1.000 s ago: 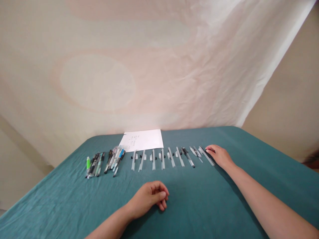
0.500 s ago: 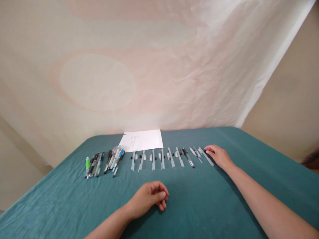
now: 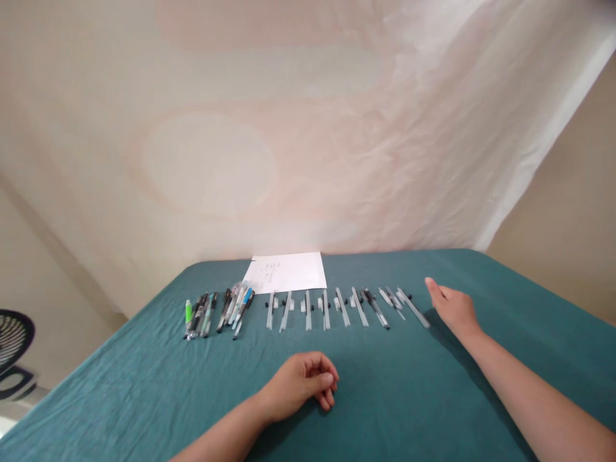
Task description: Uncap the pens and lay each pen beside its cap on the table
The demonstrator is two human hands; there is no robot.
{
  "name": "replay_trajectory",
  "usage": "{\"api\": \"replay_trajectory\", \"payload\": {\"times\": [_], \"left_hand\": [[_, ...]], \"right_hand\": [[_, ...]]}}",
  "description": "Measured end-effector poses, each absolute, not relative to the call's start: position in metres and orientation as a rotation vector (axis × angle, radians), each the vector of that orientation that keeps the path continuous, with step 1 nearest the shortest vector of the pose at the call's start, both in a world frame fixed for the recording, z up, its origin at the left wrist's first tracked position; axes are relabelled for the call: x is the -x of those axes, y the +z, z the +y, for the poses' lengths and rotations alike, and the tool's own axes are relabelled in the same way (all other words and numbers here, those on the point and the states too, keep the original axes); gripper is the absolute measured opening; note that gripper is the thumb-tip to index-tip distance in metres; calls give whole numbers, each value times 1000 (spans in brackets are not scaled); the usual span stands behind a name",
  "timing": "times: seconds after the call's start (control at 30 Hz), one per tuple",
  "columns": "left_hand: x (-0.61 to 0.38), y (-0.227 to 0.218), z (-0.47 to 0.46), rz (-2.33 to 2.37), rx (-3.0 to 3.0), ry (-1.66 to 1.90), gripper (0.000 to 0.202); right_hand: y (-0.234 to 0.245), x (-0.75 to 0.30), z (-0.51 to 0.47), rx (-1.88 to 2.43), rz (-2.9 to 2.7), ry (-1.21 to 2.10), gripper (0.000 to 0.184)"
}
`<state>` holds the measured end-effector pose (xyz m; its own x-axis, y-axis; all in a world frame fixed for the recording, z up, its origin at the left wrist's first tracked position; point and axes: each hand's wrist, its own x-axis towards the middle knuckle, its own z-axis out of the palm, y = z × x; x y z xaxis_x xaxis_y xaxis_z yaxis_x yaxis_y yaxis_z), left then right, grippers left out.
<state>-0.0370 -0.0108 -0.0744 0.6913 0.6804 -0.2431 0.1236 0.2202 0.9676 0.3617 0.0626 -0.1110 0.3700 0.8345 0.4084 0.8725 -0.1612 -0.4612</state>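
Right hand (image 3: 452, 307) lay flat and open, fingers extended, holding nothing, just beside the rightmost clear pen barrel (image 3: 412, 308) in the row of dismantled pen parts (image 3: 337, 307) on the teal tablecloth (image 3: 409, 398). Left hand (image 3: 302, 385) rested loosely curled and empty on the cloth, nearer than that row. Assembled pens (image 3: 219, 310) lay bunched at the row's left; white paper sheet (image 3: 287, 272) lay behind the row.
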Motion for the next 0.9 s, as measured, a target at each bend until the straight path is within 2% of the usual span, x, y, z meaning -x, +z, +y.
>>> {"api": "replay_trajectory", "payload": {"times": [0.23,0.5,0.6,0.7,0.73,0.8,0.9], "left_hand": [[39,-71,-13,760,-1311,445,23],[42,-69,-13,843,-1414,404,27],[67,-51,7,1129,-1799,553,25],[113,-26,46,1631,-2177,751,27],[130,-19,61,1851,-2194,735,29],[161,-11,87,2257,-2095,472,31],[191,-13,112,2404,-1985,284,28]], "right_hand": [[-115,-360,62,2093,-1533,-96,61],[-121,-369,66,2180,-1529,109,58],[-121,-369,67,2184,-1521,95,57],[-122,-369,66,2165,-1529,82,56],[-122,-370,66,2158,-1532,78,56],[-123,-370,67,2150,-1532,74,56],[-123,-371,67,2157,-1520,85,56]]}}
